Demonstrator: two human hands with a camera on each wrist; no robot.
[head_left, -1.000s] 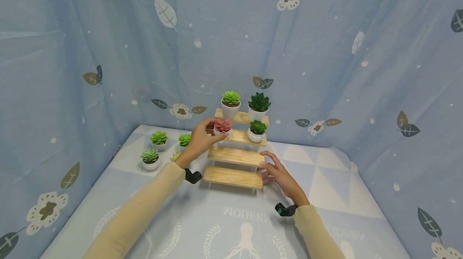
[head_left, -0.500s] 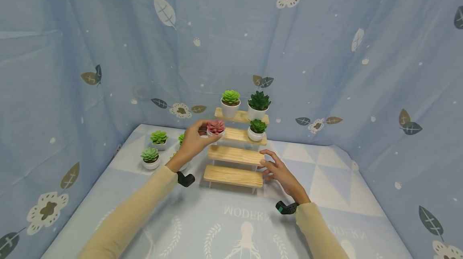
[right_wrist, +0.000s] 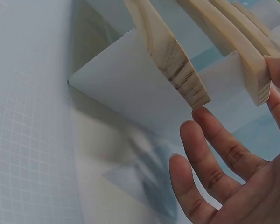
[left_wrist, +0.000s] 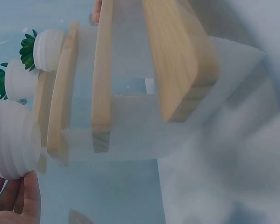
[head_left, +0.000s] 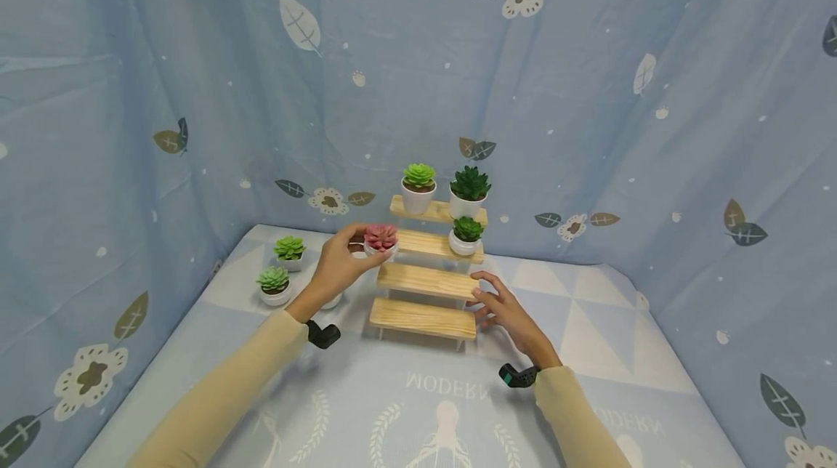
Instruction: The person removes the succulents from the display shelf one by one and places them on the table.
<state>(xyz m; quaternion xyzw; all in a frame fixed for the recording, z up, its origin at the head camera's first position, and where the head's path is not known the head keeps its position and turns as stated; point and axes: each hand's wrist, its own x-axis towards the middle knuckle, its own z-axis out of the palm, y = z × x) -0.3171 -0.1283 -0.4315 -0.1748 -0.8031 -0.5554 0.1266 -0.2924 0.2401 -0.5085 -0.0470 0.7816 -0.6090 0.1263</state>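
My left hand grips a small white pot with a pink succulent, at the left end of the second tier from the top of a stepped wooden plant stand. In the left wrist view the white pot appears beside the plank ends, with fingers under it. At the stand's right side, my right hand pinches the end of a lower tier between thumb and index finger; its other fingers spread below, near the bottom plank.
On the top tier stand a light green succulent and a dark green one. Another green succulent occupies the second tier's right end. Potted succulents rest on the table at left, one partly behind my left wrist. A blue curtain hangs behind.
My left hand has moved left and slightly down with the pink succulent, from over the second tier to beyond its left end. The right hand has stayed at the stand.
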